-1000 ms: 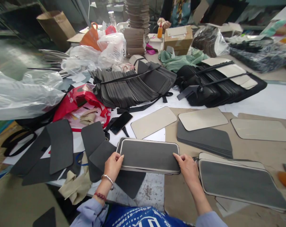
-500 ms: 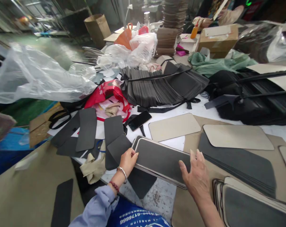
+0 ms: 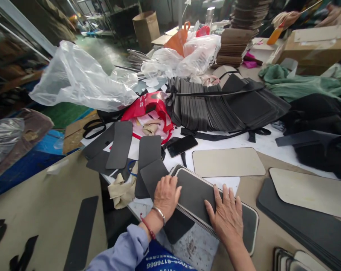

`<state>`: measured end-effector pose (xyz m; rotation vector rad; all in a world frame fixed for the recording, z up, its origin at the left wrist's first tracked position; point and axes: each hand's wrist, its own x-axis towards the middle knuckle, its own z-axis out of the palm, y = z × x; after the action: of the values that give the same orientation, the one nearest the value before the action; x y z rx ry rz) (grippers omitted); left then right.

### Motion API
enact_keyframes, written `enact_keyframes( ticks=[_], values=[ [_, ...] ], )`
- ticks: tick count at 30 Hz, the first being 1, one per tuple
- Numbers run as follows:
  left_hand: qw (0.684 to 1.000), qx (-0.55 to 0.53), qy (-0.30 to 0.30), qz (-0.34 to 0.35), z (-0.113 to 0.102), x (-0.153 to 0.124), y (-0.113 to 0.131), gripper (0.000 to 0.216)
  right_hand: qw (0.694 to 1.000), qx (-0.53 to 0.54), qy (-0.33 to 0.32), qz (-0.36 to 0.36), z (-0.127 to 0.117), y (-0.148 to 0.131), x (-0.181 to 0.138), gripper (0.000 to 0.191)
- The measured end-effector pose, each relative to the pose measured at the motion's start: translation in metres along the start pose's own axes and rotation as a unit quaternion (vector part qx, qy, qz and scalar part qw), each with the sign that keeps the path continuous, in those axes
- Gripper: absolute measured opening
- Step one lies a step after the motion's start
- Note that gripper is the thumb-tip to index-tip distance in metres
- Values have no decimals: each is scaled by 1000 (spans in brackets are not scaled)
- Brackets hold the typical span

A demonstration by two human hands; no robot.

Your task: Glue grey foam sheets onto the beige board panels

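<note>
A small stack of dark grey rounded panels with pale edges (image 3: 198, 190) lies slantwise in front of me. My left hand (image 3: 167, 197) rests palm down over its left end, the fingers laid on the surface and the thumb apart. Flat on the top panel, right of its middle, is my right hand (image 3: 228, 218), fingers spread. Neither hand visibly grips anything. Dark grey pieces (image 3: 153, 175) lie beside and partly under the stack's left end. Just beyond the stack is a beige rounded panel (image 3: 229, 162).
A phone (image 3: 182, 146) and a red bag (image 3: 148, 109) lie farther back, before a strapped row of dark panels (image 3: 215, 103). More dark panels (image 3: 306, 222), topped by a beige one (image 3: 311, 192), are at right. A crumpled beige cloth (image 3: 121, 192) sits left. Another person's hand (image 3: 289, 19) shows at the back.
My left hand has gone from holding the stack's left edge to lying over its top. My right hand has moved inward and flattened on the panel. The view has turned left.
</note>
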<state>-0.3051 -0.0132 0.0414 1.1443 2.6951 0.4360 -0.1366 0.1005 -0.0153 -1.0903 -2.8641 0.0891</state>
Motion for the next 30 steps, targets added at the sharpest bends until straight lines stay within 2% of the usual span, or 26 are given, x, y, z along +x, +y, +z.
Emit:
enact_keyframes(
  ticks=[3, 5, 10, 14, 21, 23, 25, 28, 30],
  values=[
    [984, 13, -4, 179, 18, -3, 23, 43, 1000, -1, -3, -3, -1, 0, 0, 58],
    [970, 0, -34, 239, 32, -1, 32, 48, 1000, 0, 1, -12, -2, 1, -1, 56],
    [971, -10, -75, 225, 45, 8, 24, 53, 1000, 5, 1, -15, -1, 1, -2, 57],
    [969, -3, -81, 233, 44, 11, 16, 55, 1000, 0, -17, 0, -1, 0, -2, 57],
    [969, 15, -95, 229, 39, 11, 22, 53, 999, 15, -34, 26, -13, -7, 2, 57],
    [969, 19, -92, 228, 39, 11, 24, 53, 997, 27, -24, 61, -12, 0, 0, 58],
    [969, 26, -87, 230, 40, 11, 24, 53, 990, 34, -4, 139, -7, 14, -8, 57],
    [968, 36, -83, 235, 40, 11, 25, 51, 964, 58, 15, 260, 2, 44, -33, 60],
    [967, 42, -82, 237, 39, 11, 25, 51, 952, 94, 26, 289, 7, 63, -52, 65]
  ],
)
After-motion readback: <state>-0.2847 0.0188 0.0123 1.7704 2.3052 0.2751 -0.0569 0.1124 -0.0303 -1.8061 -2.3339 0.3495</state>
